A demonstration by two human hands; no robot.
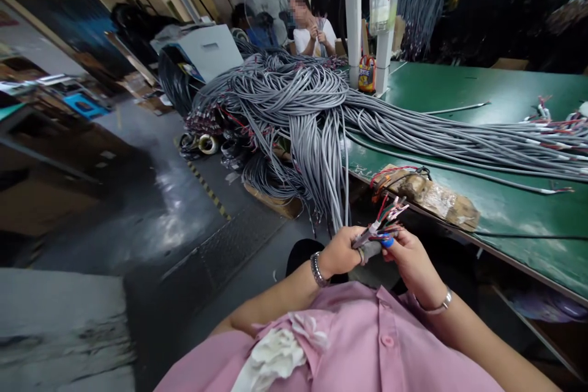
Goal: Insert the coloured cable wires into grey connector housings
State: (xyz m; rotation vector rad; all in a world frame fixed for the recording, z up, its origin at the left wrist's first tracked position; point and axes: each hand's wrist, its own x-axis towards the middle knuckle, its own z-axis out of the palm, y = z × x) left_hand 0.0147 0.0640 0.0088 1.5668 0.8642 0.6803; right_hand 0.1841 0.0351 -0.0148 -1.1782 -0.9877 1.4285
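My left hand (pixel 343 250) is closed around the end of a grey cable (pixel 364 237), just in front of my body. From that end fan out thin coloured wires (pixel 390 211), red, green, white and blue among them. My right hand (pixel 410 257) pinches some of these wires, with a blue band (pixel 388 241) on one fingertip. A big heap of grey cables (pixel 294 82) lies ahead, and many of them hang over the table edge close to my left hand.
A green table (pixel 459 89) stretches to the right, with cables along it. At its near edge sits a tape-wrapped block (pixel 427 196). White posts (pixel 353 12) rise behind. Across the heap sits a person (pixel 316 33) in white. A fan (pixel 264 9) stands farther back.
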